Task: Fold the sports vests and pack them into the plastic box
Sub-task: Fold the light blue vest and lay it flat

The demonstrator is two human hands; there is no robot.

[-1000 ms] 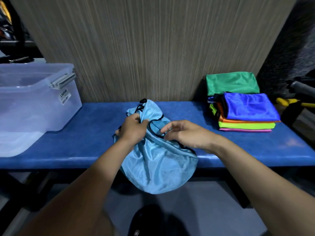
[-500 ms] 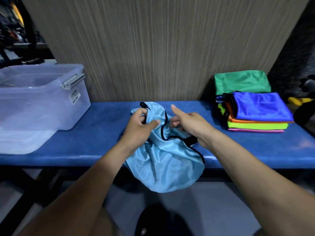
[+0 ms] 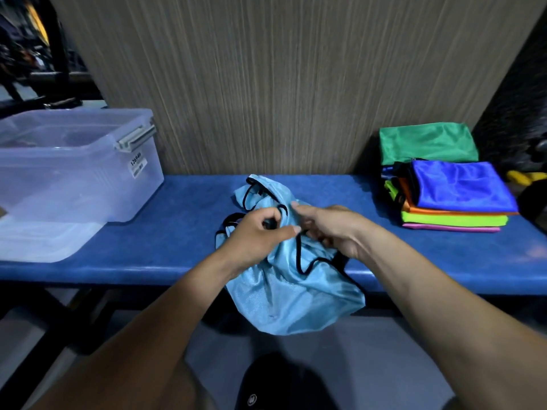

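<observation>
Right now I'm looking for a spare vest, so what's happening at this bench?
A person is sorting out a crumpled light blue vest on the blue bench. The left hand and right hand both grip it near its black-trimmed openings, and its lower part hangs over the front edge. It isn't folded yet. A stack of folded vests sits at the right, and the clear plastic box stands open at the left.

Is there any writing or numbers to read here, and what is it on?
"126940", as best it reads: white sticker on the plastic box.
Smaller print under that number: too blurred to read.
Round mark on the dark thing at the bottom edge: too small to read.
</observation>
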